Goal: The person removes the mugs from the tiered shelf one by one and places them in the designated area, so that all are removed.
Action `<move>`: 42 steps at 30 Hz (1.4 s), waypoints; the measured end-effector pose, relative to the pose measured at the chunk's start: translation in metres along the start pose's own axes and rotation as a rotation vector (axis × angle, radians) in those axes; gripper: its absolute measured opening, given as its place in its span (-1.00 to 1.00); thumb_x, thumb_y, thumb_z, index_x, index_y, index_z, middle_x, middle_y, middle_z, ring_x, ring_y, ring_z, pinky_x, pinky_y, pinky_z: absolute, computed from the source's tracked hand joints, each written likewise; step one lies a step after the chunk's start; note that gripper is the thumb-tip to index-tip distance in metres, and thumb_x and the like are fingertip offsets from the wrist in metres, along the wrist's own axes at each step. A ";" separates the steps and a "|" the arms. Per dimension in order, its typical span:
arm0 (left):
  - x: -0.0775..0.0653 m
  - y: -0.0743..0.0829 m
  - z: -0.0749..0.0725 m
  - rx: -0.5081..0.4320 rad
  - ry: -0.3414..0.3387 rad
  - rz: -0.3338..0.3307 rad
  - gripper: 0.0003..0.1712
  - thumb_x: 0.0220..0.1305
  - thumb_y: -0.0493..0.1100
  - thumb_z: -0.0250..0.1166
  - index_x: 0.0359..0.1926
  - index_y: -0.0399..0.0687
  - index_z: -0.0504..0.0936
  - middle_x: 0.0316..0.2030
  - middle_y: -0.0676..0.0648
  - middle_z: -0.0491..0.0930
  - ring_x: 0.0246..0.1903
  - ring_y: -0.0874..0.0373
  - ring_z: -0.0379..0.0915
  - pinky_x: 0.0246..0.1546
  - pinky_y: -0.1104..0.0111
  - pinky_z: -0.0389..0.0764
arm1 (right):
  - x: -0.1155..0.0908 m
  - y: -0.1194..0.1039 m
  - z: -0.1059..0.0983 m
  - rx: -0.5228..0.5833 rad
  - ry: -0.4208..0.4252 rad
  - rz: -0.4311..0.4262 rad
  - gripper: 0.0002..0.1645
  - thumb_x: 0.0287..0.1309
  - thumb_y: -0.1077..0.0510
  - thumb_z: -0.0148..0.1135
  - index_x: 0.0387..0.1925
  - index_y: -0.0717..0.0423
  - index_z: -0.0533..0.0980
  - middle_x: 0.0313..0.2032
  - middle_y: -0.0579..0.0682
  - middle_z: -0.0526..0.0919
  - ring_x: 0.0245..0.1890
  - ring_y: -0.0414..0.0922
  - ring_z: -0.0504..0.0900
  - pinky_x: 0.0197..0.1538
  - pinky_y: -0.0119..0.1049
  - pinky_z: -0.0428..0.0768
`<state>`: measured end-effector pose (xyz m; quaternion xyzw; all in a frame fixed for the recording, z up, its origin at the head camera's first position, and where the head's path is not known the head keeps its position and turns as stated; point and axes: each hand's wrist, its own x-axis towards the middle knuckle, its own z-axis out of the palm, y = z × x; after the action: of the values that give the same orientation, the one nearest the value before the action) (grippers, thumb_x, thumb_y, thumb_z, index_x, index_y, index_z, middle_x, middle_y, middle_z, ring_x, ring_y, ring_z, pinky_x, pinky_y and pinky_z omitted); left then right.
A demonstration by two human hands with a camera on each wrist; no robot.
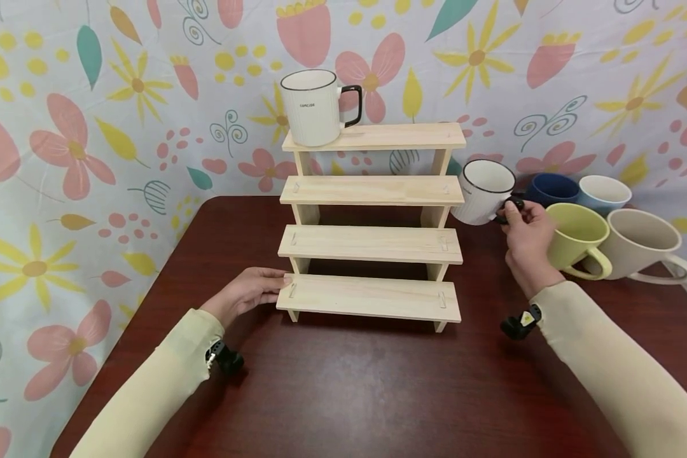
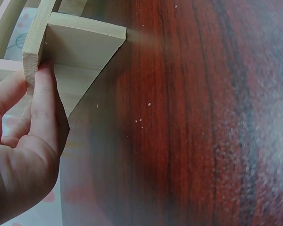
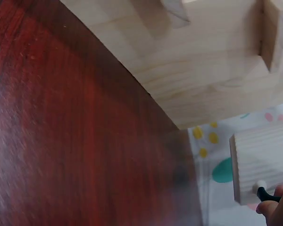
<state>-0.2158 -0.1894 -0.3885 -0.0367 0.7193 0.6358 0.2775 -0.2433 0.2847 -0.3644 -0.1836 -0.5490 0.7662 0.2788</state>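
Note:
A stepped wooden shelf (image 1: 372, 245) with several tiers stands on the table. At its lowest board, my left hand (image 1: 253, 292) pinches the left end; the left wrist view shows the thumb on one face of the board's end (image 2: 31, 63) and the fingers on the other. My right hand (image 1: 528, 238) grips the black handle (image 1: 511, 207) of a white ribbed mug (image 1: 481, 191) with a dark rim. This mug is upright, off the shelf's right side, level with the upper-middle boards. A matching white mug (image 1: 312, 111) sits on the left of the top board, handle to the right.
Right of my right hand stand a dark blue cup (image 1: 551, 189), a light blue cup (image 1: 604, 194), a yellow-green mug (image 1: 575, 232) and a beige mug (image 1: 641, 245), close together. A flowered cloth (image 1: 166, 95) hangs behind the dark red-brown table (image 1: 343, 381).

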 end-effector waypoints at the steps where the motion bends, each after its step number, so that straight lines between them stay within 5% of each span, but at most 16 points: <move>1: 0.000 0.000 0.000 0.002 0.000 0.000 -0.36 0.48 -0.31 0.17 0.42 -0.62 0.21 -0.31 0.08 0.66 -0.32 0.34 0.64 -0.23 0.52 0.73 | 0.000 0.002 0.000 -0.014 0.010 0.010 -0.76 0.33 0.33 0.27 -0.44 0.02 0.51 -0.55 -0.23 0.65 -0.53 -0.36 0.61 -0.52 -0.61 0.50; 10: 0.002 -0.003 0.000 0.011 0.002 0.001 -0.36 0.48 -0.30 0.17 0.41 -0.62 0.22 -0.31 0.09 0.66 -0.32 0.34 0.64 -0.23 0.52 0.73 | 0.001 0.022 0.000 -0.163 0.101 0.035 -0.71 0.30 0.29 0.33 -0.48 -0.09 0.51 -0.48 -0.25 0.50 -0.49 -0.36 0.47 -0.46 -0.63 0.45; 17: 0.003 -0.003 0.003 0.010 -0.004 -0.009 -0.36 0.49 -0.31 0.17 0.42 -0.61 0.21 -0.32 0.09 0.67 -0.32 0.34 0.65 -0.23 0.52 0.73 | 0.008 0.036 -0.004 -0.248 0.188 0.061 -0.67 0.31 0.24 0.34 -0.51 -0.16 0.49 -0.49 -0.34 0.48 -0.36 -0.38 0.42 -0.20 -0.54 0.43; 28: 0.004 -0.010 -0.008 -0.009 -0.058 0.046 -0.20 0.33 -0.14 0.41 0.36 -0.61 0.31 -0.23 0.01 0.70 -0.28 0.29 0.68 -0.19 0.49 0.74 | 0.019 0.042 0.000 -0.234 0.227 0.085 -0.66 0.30 0.22 0.36 -0.51 -0.15 0.44 -0.50 -0.35 0.47 -0.36 -0.40 0.41 -0.14 -0.52 0.42; 42: 0.003 -0.005 -0.001 0.011 0.008 -0.003 -0.35 0.49 -0.30 0.16 0.44 -0.59 0.21 -0.31 0.12 0.66 -0.34 0.38 0.64 -0.24 0.55 0.71 | 0.029 0.039 0.009 -0.102 0.357 0.101 -0.64 0.22 0.29 0.41 -0.55 -0.13 0.49 -0.51 -0.32 0.50 -0.38 -0.38 0.45 -0.12 -0.51 0.43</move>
<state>-0.2163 -0.1901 -0.3939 -0.0387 0.7238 0.6313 0.2759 -0.2798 0.2869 -0.3975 -0.3580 -0.5189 0.7057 0.3233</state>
